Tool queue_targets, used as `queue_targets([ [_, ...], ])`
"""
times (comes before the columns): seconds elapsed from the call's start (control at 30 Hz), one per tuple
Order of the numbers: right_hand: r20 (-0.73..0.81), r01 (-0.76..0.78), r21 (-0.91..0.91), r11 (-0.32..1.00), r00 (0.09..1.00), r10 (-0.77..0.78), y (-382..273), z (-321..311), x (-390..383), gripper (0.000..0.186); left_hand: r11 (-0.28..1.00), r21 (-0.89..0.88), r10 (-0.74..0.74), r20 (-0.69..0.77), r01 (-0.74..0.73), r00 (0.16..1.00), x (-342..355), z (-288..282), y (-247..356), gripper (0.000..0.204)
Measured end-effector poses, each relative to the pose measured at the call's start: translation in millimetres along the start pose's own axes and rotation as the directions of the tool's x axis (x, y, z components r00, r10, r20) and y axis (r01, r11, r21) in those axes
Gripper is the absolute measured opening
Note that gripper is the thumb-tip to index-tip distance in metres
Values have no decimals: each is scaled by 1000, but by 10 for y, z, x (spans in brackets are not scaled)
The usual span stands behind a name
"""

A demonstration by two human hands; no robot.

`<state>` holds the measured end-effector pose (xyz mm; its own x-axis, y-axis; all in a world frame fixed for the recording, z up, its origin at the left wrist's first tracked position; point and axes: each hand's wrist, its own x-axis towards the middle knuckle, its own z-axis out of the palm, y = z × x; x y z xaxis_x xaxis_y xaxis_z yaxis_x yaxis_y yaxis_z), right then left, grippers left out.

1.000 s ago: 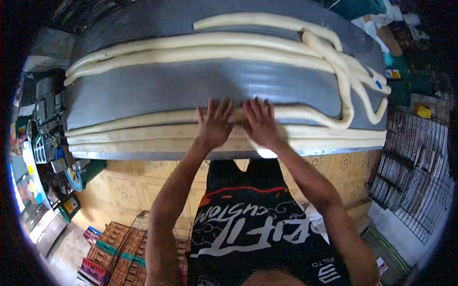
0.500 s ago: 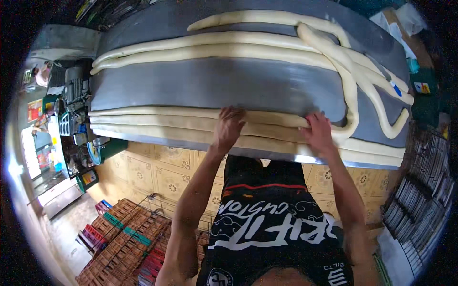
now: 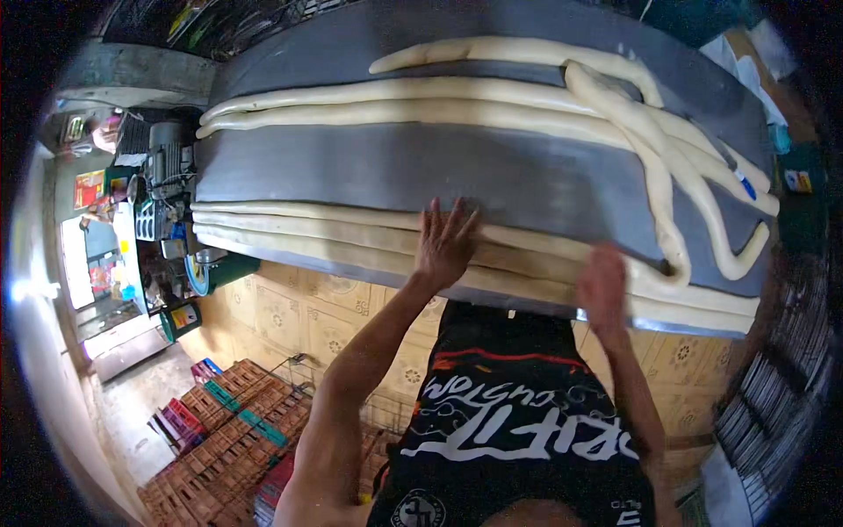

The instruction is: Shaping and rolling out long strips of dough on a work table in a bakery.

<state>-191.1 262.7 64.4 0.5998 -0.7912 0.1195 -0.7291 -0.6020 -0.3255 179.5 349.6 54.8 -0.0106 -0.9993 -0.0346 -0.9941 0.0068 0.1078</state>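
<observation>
Long pale dough ropes point(image 3: 316, 230) lie side by side along the near edge of the grey table point(image 3: 351, 167). My left hand point(image 3: 448, 241) rests over them near the middle, its fingers spread and pointing away from me. To its right, my right hand point(image 3: 604, 290) is over the same ropes and smeared by motion; whether it touches them I cannot tell. The rope farthest from me in this row bends back at the right into a loop point(image 3: 672, 250) that runs to the far dough. Beyond a bare strip lies another pair of dough ropes point(image 3: 369, 110).
Several thicker dough lengths point(image 3: 628, 114) cross at the far right, beside a blue-handled blade point(image 3: 745, 186). A motor-driven machine point(image 3: 167, 167) stands at the table's left end. Brown crates point(image 3: 228, 439) stand lower left, and dark stacked racks point(image 3: 777, 395) lower right.
My left hand has opened from a curled grip to spread fingers. My right hand has drawn toward the near edge. The whole view has shifted a little, so the table appears farther right and lower.
</observation>
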Motion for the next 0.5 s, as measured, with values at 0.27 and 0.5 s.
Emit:
queue_targets([
  [0.27,-76,80,-170,982,993,-94,-841,657,1238,60,966,-258,-67,-222,8,973,440,136,-186,71],
  [0.5,18,66,61,996,998,-67,-2062,729,1007,71,975,-208,76,13,-72,997,-189,56,-734,73],
])
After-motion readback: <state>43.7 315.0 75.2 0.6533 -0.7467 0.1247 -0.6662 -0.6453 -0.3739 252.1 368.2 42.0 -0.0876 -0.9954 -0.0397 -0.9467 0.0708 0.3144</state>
